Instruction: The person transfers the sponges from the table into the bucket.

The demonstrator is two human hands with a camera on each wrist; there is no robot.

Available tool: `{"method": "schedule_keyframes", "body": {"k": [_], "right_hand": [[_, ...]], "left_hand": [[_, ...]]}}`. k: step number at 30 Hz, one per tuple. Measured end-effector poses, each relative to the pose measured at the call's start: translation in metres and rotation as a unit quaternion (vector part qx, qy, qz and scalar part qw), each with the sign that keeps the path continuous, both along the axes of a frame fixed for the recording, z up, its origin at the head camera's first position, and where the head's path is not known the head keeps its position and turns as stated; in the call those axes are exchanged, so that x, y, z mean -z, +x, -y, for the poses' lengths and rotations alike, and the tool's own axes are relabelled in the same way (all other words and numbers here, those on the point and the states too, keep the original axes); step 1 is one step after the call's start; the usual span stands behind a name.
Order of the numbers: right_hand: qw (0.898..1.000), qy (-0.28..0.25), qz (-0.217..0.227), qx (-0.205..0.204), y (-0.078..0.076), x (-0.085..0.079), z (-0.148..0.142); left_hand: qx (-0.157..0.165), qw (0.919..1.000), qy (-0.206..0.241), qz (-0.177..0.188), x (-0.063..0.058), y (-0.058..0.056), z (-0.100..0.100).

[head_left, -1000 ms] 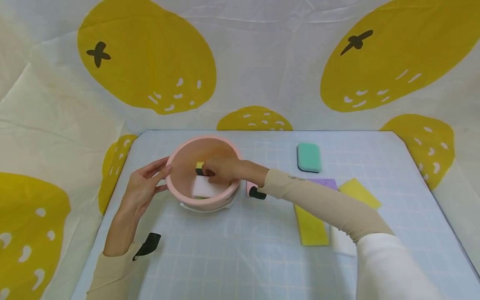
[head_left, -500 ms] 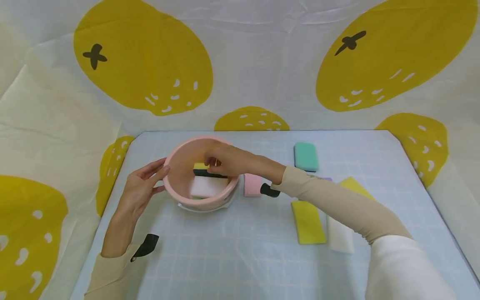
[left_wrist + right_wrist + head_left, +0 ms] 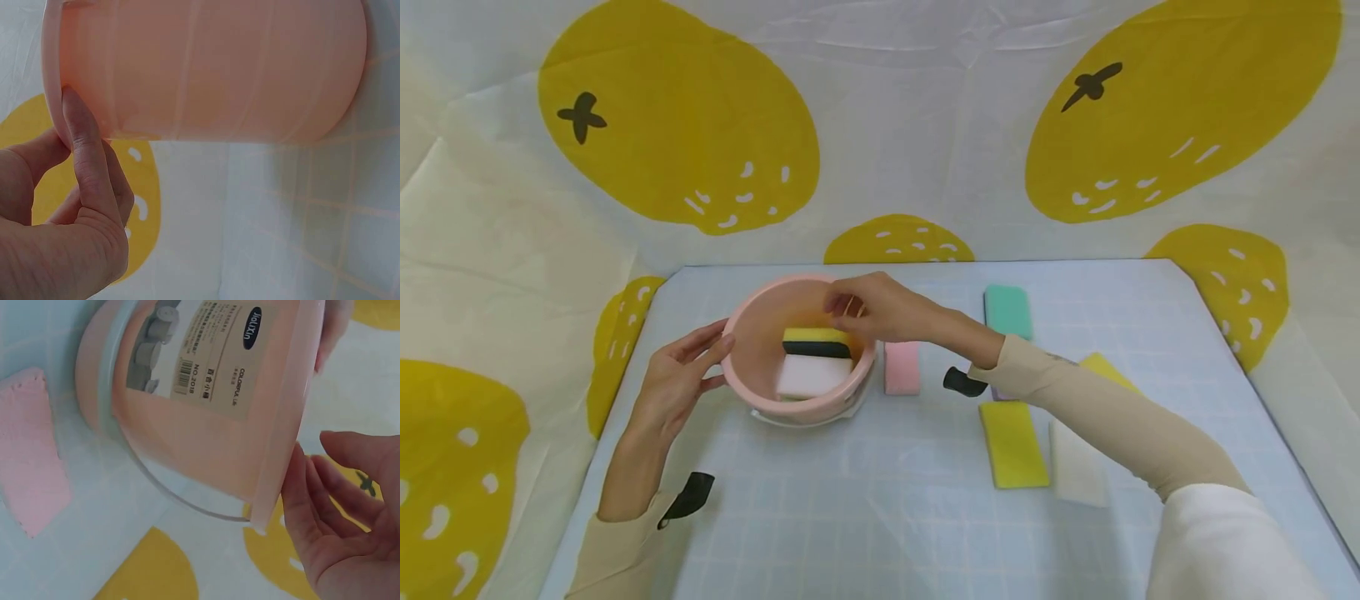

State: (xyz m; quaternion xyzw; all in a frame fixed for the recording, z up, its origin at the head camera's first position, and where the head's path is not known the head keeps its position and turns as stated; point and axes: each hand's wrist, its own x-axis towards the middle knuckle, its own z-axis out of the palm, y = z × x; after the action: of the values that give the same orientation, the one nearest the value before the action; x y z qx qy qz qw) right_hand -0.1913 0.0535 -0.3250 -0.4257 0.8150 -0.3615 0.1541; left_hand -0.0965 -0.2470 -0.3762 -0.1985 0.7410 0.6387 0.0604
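Note:
A pink bucket with a pale handle stands upright on the table. My left hand pinches its left rim between thumb and fingers, as the left wrist view confirms. Inside lie a yellow sponge with a dark scouring layer and, in front of it, a white sponge. Over the bucket's right rim is my right hand, fingers loosely bent and holding nothing. In the right wrist view the fingers of this hand are beside the rim; whether they touch it I cannot tell.
A pink sponge lies right of the bucket. Farther right are a green sponge, a yellow piece, a white piece and another yellow piece. A purple piece is mostly hidden under my right forearm.
My right hand has let go of the yellow-and-dark sponge in the bucket and risen toward the right rim. The left hand stays on the rim.

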Motion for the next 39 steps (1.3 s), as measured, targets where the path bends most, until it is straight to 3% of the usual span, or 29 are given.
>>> {"method": "schedule_keyframes", "body": {"k": [11,21,29,39], "right_hand": [[0.998,-0.053,-0.018,0.038,-0.001,0.004,-0.023],[0.993,-0.066,-0.018,0.092,-0.002,0.013,-0.047],[0.990,-0.081,-0.004,0.118,-0.002,0.026,-0.061],[0.985,-0.074,0.012,0.157,-0.003,0.056,-0.073]], "left_hand": [[-0.001,1.0000,0.005,-0.002,0.002,0.001,0.002],[-0.002,1.0000,0.000,0.000,0.002,0.000,0.002],[0.002,0.9982,0.052,-0.031,0.003,0.002,0.003],[0.002,0.9984,0.046,-0.033,0.003,0.001,0.003]]}}
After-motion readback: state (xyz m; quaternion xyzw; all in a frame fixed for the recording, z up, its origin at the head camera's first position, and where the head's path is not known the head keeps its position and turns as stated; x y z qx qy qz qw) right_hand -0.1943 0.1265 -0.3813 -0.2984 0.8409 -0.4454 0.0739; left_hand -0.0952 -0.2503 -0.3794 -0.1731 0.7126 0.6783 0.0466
